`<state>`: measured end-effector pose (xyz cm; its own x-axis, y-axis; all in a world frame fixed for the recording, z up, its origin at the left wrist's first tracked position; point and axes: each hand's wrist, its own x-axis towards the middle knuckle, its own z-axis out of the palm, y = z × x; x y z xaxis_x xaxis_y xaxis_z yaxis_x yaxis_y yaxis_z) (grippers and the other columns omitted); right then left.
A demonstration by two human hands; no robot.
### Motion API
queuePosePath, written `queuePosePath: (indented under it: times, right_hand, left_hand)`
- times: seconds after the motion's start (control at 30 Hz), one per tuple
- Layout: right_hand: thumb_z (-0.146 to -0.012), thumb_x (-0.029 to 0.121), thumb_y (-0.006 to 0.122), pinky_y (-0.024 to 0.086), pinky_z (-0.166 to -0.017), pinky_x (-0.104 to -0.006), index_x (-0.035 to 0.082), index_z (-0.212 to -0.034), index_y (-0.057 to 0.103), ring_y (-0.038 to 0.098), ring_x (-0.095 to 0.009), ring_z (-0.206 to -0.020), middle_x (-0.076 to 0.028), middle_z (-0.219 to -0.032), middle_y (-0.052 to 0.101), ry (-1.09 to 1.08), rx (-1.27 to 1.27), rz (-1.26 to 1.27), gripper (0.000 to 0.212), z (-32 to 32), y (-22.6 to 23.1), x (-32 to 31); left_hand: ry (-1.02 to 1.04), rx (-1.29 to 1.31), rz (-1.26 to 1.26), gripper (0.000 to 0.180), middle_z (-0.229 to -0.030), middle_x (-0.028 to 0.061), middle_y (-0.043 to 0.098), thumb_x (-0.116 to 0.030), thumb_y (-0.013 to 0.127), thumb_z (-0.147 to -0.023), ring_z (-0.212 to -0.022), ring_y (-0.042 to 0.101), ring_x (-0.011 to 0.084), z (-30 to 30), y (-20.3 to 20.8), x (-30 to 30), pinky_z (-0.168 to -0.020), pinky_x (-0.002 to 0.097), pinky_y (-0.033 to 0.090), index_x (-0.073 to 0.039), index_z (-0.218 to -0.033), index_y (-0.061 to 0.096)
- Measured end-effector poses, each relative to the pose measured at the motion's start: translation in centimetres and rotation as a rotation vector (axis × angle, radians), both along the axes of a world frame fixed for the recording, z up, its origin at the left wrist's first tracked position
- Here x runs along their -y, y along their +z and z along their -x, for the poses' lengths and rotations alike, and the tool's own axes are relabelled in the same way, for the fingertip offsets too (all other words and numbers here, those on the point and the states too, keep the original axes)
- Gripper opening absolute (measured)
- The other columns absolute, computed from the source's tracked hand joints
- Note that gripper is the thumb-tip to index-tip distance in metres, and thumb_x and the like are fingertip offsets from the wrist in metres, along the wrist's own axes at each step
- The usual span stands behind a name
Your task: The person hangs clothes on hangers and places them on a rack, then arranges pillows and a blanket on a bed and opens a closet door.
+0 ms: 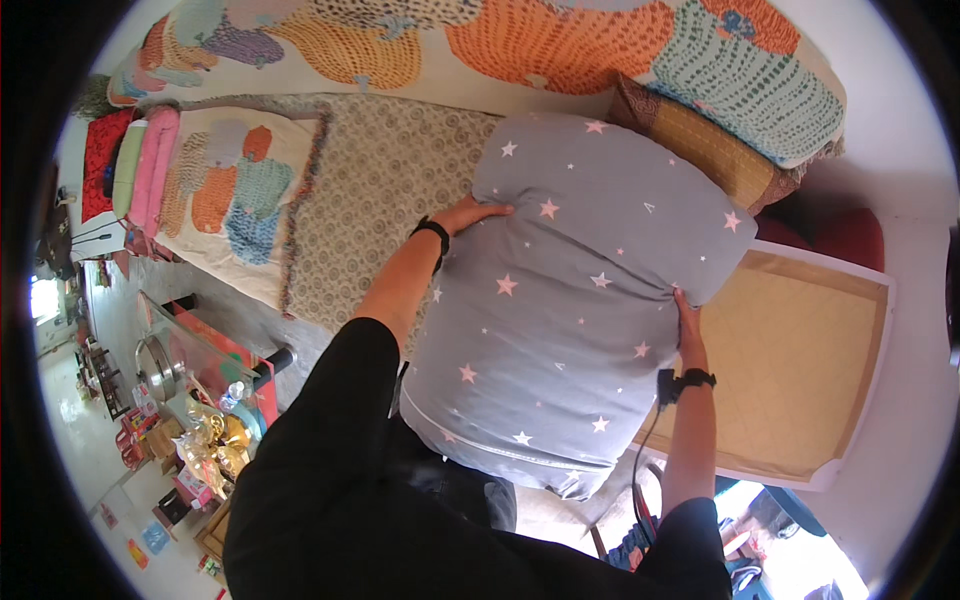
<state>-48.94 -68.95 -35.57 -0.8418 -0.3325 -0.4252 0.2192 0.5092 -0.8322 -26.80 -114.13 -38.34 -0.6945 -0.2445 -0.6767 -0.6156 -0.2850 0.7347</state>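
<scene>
A thick, soft grey quilt (550, 330) with pink and white stars is bunched into a large bundle in front of my body. A crease runs across its upper part between my hands, and a pale seam or zip crosses its lower edge. My left hand (478, 213) grips its left side, thumb laid on top. At the right side my right hand (687, 318) holds the edge, thumb up against the fabric. The fingers of both hands are partly hidden by the quilt. Its upper end rests on the bed, over the patterned sheet (380, 180); the lower end reaches my waist.
A rolled colourful blanket (560, 50) lies along the bed's far side, beside a brown pillow (700, 140). Folded blankets (225, 190) sit at the left. A tan framed board (810, 360) leans at right. A glass-topped table (190, 350) with goods stands lower left.
</scene>
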Motion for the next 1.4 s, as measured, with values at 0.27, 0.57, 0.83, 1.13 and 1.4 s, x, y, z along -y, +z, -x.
queuePosePath:
  times: [0.27, 0.57, 0.83, 1.13, 1.4]
  right_hand:
    - [-0.084, 0.065, 0.046, 0.042, -0.094, -0.0331, 0.007, -0.134, 0.046, 0.053, -0.021, -0.112, -0.006, -0.126, 0.055, -0.143, 0.391, -0.079, 0.077, -2.0, -2.6, -0.3]
    - [-0.086, 0.055, 0.054, 0.035, -0.100, -0.0315, 0.004, -0.136, 0.042, 0.047, -0.021, -0.119, -0.009, -0.130, 0.051, -0.121, 0.739, 0.117, 0.073, -5.6, -3.2, -1.3]
    - [-0.079, 0.039, 0.065, 0.032, -0.101, -0.0514, 0.004, -0.139, 0.033, 0.033, -0.037, -0.129, -0.017, -0.142, 0.033, 0.101, -0.399, -0.791, 0.077, -6.9, 2.3, 15.0]
    - [-0.081, 0.054, 0.054, 0.015, -0.093, -0.0771, 0.024, -0.146, 0.022, 0.005, -0.043, -0.138, -0.017, -0.152, 0.006, 0.708, -0.622, -0.696, 0.078, -24.4, 8.3, 14.9]
    - [-0.074, 0.070, 0.051, 0.007, -0.096, -0.0752, 0.003, -0.144, 0.021, 0.001, -0.041, -0.140, -0.027, -0.150, 0.004, 1.128, -0.685, -0.658, 0.101, -32.8, 10.0, 3.8]
  left_hand:
    - [0.009, 0.077, -0.026, 0.078, -0.110, 0.0144, 0.062, -0.045, 0.080, -0.064, -0.098, 0.061, 0.0245, 0.7, -1.0, -1.0, -0.086, 0.0322, 0.049, 0.005, -0.119, 0.054]
    - [0.144, -0.218, 0.215, 0.072, -0.112, 0.0126, 0.061, -0.033, 0.083, -0.065, -0.103, 0.058, 0.0224, -9.5, 11.9, -0.1, -0.091, 0.0333, 0.045, 0.001, -0.121, 0.053]
    - [0.053, -0.064, 0.484, 0.096, -0.131, 0.0228, 0.044, -0.045, 0.083, -0.058, -0.122, 0.042, 0.0309, -8.4, 12.0, 3.4, -0.101, 0.0407, 0.036, 0.002, -0.131, 0.040]
    - [-0.527, -0.116, 1.055, 0.136, -0.149, 0.0268, 0.004, -0.057, 0.082, -0.040, -0.138, 0.003, 0.0441, -15.4, 15.3, -14.4, -0.097, 0.0739, 0.009, -0.006, -0.146, 0.012]
    - [-0.768, 0.002, 1.538, 0.090, -0.153, 0.0092, 0.012, -0.042, 0.066, -0.070, -0.141, 0.010, 0.0280, -29.9, 10.5, -26.5, -0.102, 0.0685, 0.015, -0.020, -0.145, 0.023]
